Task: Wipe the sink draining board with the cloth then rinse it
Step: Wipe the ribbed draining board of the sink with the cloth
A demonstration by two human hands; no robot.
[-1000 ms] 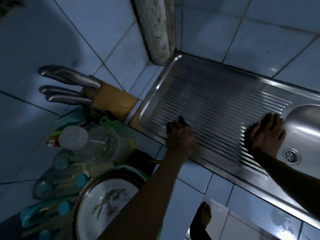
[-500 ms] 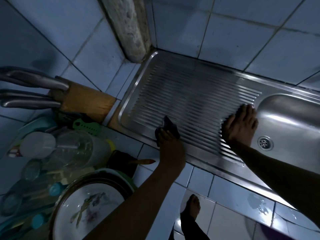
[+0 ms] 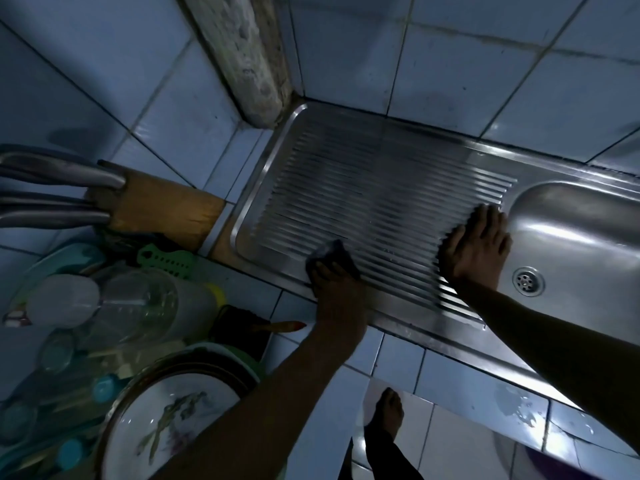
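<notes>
The left hand (image 3: 334,278) held the dark cloth (image 3: 329,252) bunched under its fingers, pressed onto the board (image 3: 381,188) at its near left corner. From there the unwiped ribs stretched away to the right and back, their long axis running toward the basin (image 3: 581,237). The right hand (image 3: 476,247) lay flat and empty, fingers spread, on the board's right end beside the basin, arm extended, seemingly bracing.

Knife block (image 3: 156,211) w/ steel handles (image 3: 59,174) left of counter; green plastic piece (image 3: 166,259) just below it; clear jug (image 3: 138,306), patterned plate (image 3: 173,414) nearer.
</notes>
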